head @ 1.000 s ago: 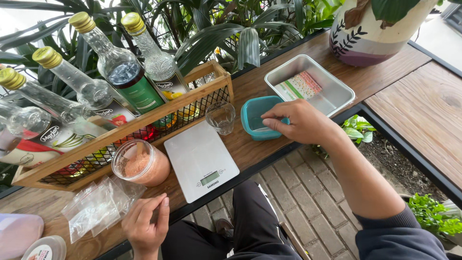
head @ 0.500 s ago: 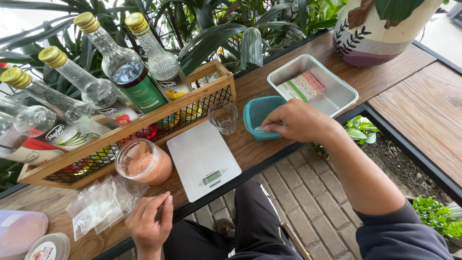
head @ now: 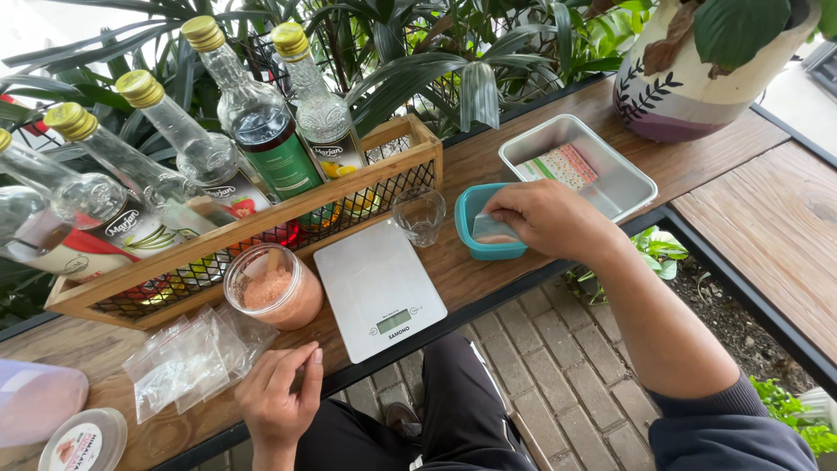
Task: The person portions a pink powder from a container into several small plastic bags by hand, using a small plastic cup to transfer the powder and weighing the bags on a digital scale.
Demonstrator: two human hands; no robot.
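Right grip (head: 545, 218) pinching small clear bag (head: 495, 230) in teal tub (head: 471, 209); left grip (head: 277, 397) released beside pink-salt jar (head: 273, 288).

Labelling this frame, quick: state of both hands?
Left hand: loosely curled, empty, resting on the table edge by the plastic bags.
Right hand: closed on a small packet at the teal container.

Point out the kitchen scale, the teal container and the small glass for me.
kitchen scale (head: 370, 279), head view, middle of its white platform.
teal container (head: 471, 209), head view, left wall of its rim.
small glass (head: 419, 215), head view, centre of the cup.
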